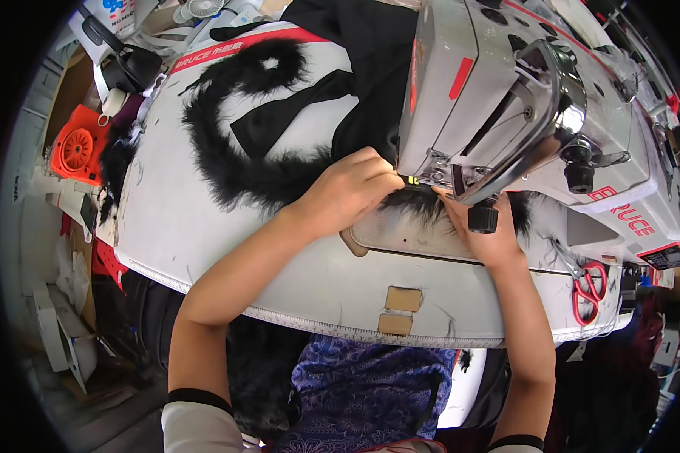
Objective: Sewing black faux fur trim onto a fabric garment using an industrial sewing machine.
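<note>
A white sewing machine (438,90) stands at the right, its presser foot and needle area low on the head. My left hand (355,189) is closed, fingertips pinching black feather trim (211,162) and the edge of black fabric (374,106) just left of the needle. Across the needle area, my right hand (491,234) presses its fingers together on the trim's near stretch; a black knob and a chrome lever partly hide them. The trim curls away over the table to the left, and a black fabric strip (279,117) lies inside its curve.
Red-handled scissors (588,291) lie on the white table (295,283) right of my right forearm. A measuring tape runs along its front edge. An orange round-fronted object (78,147) and a black-handled item (125,64) sit at the left. Loose black fibres are scattered about.
</note>
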`<state>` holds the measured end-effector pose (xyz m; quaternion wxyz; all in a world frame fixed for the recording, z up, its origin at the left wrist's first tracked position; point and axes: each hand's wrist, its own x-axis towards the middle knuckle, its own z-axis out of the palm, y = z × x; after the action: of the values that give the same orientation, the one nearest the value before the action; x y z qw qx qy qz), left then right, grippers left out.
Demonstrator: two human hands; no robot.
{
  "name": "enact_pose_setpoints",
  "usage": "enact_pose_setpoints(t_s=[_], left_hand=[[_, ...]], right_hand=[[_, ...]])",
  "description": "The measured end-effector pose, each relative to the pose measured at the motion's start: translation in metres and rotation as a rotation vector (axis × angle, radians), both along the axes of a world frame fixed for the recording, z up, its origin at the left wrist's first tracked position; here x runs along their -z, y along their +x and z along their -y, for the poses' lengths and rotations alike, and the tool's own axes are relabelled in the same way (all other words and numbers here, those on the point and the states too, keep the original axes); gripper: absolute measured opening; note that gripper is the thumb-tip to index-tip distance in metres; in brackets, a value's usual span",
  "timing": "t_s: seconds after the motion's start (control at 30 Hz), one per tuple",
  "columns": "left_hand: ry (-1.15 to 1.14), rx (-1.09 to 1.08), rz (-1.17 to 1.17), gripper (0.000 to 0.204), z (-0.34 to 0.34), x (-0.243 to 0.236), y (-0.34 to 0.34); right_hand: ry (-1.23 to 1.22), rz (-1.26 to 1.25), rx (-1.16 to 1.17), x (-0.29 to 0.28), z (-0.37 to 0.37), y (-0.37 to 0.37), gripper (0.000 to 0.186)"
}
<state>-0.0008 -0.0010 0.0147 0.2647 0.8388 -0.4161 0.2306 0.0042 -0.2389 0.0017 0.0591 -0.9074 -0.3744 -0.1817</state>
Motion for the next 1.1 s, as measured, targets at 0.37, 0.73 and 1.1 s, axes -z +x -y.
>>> enact_pose_setpoints(t_s=[0.37, 0.73, 1.1], left_hand=[[0.038, 0.117, 0.042, 0.022, -0.008, 0.001, 0.008], [0.082, 0.128, 0.089, 0.020, -0.008, 0.003, 0.011], [-0.051, 0.061, 0.002, 0.024, -0.001, 0.010, 0.006]], right_hand=[[0.157, 0.008, -0.082, 0.014, 0.019, 0.009, 0.023], [0.188, 0.008, -0.066, 0.016, 0.022, 0.011, 0.016], [0.053, 0.075, -0.022, 0.019, 0.007, 0.004, 0.013]])
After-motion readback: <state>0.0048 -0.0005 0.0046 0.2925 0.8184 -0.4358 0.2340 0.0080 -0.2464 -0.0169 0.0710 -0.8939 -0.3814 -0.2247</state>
